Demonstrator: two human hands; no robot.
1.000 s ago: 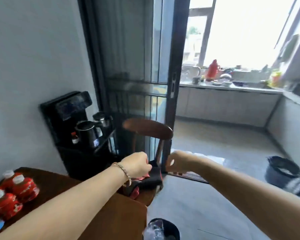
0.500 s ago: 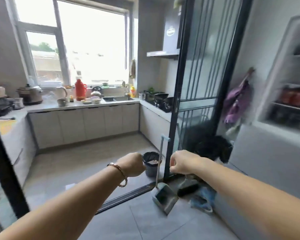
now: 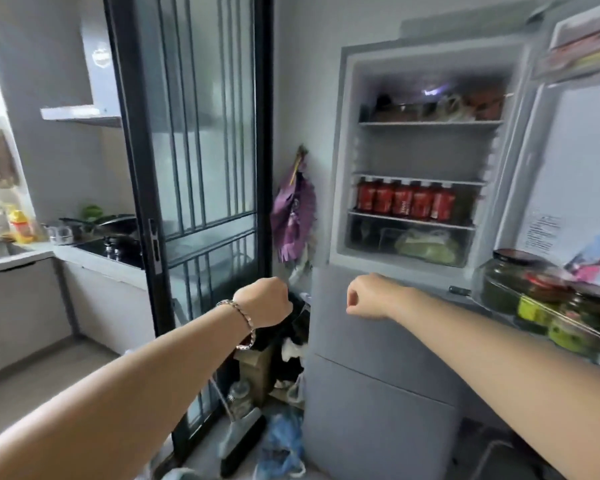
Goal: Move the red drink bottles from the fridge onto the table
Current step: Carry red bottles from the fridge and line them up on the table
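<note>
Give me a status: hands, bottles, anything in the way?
Left hand and right hand fisted, empty, out before the fridge. Bottles in a row on a shelf, door open. Nothing blocks the shelf.

Only one cam, a wide-angle worn on the head. It looked forward and a bit down, pretty near the open fridge [image 3: 378, 393] in the right half of frame, glass door [image 3: 194, 150] center-left, forearms [image 3: 118, 410] poking in from both bottom corners.
</note>
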